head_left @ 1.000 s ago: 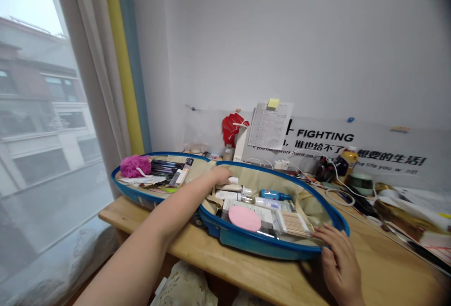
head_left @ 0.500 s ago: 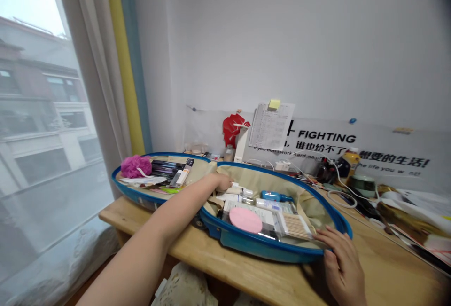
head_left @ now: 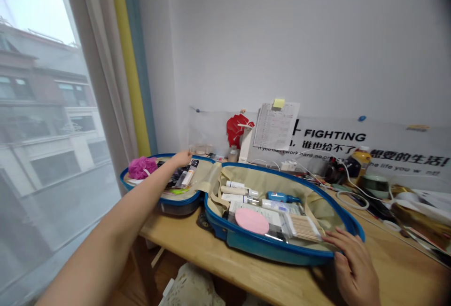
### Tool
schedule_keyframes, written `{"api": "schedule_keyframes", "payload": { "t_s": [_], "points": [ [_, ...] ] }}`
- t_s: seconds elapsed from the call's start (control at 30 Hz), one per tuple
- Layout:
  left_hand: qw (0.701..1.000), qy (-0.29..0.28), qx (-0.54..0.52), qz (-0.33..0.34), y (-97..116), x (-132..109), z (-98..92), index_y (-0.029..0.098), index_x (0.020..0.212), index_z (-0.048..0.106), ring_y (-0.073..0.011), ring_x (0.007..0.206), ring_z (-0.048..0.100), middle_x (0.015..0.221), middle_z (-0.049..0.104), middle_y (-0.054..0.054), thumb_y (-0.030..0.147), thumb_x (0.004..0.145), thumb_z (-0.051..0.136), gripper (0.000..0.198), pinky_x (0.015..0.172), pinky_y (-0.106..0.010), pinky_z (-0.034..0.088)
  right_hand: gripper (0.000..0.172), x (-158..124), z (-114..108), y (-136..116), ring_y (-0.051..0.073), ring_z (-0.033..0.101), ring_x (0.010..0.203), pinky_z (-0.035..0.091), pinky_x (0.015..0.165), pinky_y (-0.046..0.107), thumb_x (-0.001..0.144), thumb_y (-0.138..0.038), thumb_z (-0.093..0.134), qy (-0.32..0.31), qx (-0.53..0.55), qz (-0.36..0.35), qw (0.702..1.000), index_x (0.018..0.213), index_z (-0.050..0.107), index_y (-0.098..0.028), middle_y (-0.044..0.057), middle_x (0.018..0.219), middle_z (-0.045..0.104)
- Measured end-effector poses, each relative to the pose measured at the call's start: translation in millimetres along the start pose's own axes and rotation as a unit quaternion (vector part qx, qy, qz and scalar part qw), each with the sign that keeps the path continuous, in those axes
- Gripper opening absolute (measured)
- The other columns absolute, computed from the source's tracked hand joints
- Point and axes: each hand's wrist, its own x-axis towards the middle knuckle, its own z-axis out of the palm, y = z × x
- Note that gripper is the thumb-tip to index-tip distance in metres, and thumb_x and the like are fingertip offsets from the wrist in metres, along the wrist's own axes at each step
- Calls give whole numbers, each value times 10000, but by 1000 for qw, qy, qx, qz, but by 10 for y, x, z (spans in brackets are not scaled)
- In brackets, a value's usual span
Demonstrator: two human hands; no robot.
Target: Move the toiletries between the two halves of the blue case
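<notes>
An open blue suitcase [head_left: 278, 250] lies on a wooden table, its two halves spread side by side. My left hand [head_left: 183, 158] reaches across the left half and is closed at its far rim; the fingertips are hidden. With fingers over the rim and thumb outside, my right hand [head_left: 353, 263] holds the near right corner. Inside the right half are a pink oval pad [head_left: 251, 221], a pack of cotton swabs [head_left: 304, 227], a blue bottle [head_left: 278, 197] and white tubes [head_left: 235, 198]. The left half holds a purple bath puff [head_left: 141, 168] and dark packets, partly behind my forearm.
Behind the suitcase, a banner [head_left: 331, 135] with a pinned paper sheet [head_left: 276, 126] hangs on the wall. Cables, a yellow bottle [head_left: 359, 161] and a green jar [head_left: 373, 185] crowd the table's right side. A curtained window is at the left.
My left hand has moved from the right half, beside the tubes, leftward to the far rim of the left half. My right hand stays at the right corner. The view has shifted slightly.
</notes>
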Motion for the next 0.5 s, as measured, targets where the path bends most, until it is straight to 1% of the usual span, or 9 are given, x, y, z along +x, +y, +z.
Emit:
{"api": "schedule_keyframes", "payload": {
  "t_s": [0.07,0.1,0.2,0.33,0.43,0.5],
  "points": [
    [998,-36,11,-54,-243,-95,72,166,1191,554,-214,1021,596,1194,582,-82,363,901,568,351,853,-424,522,304,10,4,-9,263,635,966,435,920,454,913,-351,377,1,-1,-1,1000,892,651,-220,72,903,691],
    [996,-55,14,-76,-329,-133,128,165,1188,556,-213,1015,598,1188,584,-81,362,900,569,349,847,-419,525,300,15,5,-14,263,633,964,435,913,451,914,-342,374,6,-2,-3,1000,893,646,-218,73,901,688],
    [987,-107,15,-121,-464,-190,307,160,1186,554,-204,996,604,1176,589,-84,359,902,568,347,832,-413,531,291,29,-4,-24,262,626,964,431,902,446,921,-323,362,13,-7,-20,1000,910,630,-210,77,896,677],
    [978,-151,16,-140,-470,-143,462,158,1180,557,-201,990,606,1169,592,-82,357,901,570,343,828,-410,532,260,47,-24,-27,255,624,954,423,903,440,923,-314,379,8,-8,-38,999,909,618,-214,71,894,671],
    [977,-167,19,-135,-418,-90,512,160,1182,556,-202,995,605,1172,591,-82,355,900,572,344,832,-412,531,271,54,-25,-31,254,626,959,421,912,437,923,-326,382,10,-2,-31,999,912,630,-215,67,897,677],
    [978,-166,21,-126,-379,-80,526,160,1185,555,-203,998,604,1176,590,-83,354,900,572,345,835,-414,530,280,52,-20,-36,254,630,957,423,914,435,923,-335,383,11,-1,-27,1000,913,637,-216,66,896,680]
  ]
}}
